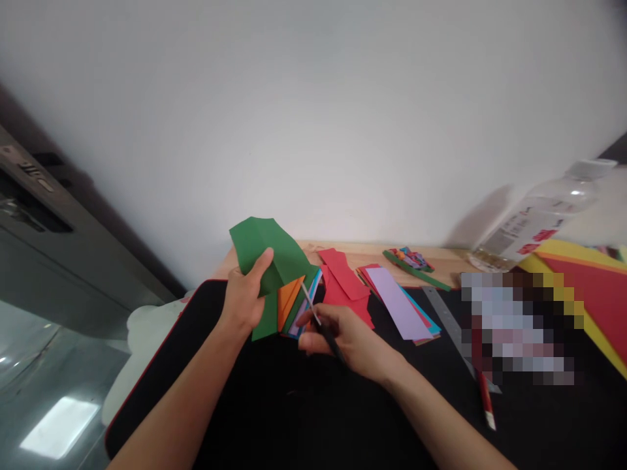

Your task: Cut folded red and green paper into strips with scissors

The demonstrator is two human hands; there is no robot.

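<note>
My left hand (243,297) grips a folded green sheet of paper (267,251) and lifts it above a black mat (274,405). Under the green sheet lies a stack of coloured papers (296,303), orange and blue edges showing. My right hand (343,339) is closed round a thin craft knife (318,320) whose tip points up at the stack, beside the green sheet's edge.
Red sheets (345,281) and a lilac strip (396,303) on a paper pile lie right of the stack. A metal ruler (448,323), a red pencil (486,405), a clear plastic bottle (539,222), yellow and red sheets (595,287) and paper scraps (411,260) sit on the right. The white wall stands behind.
</note>
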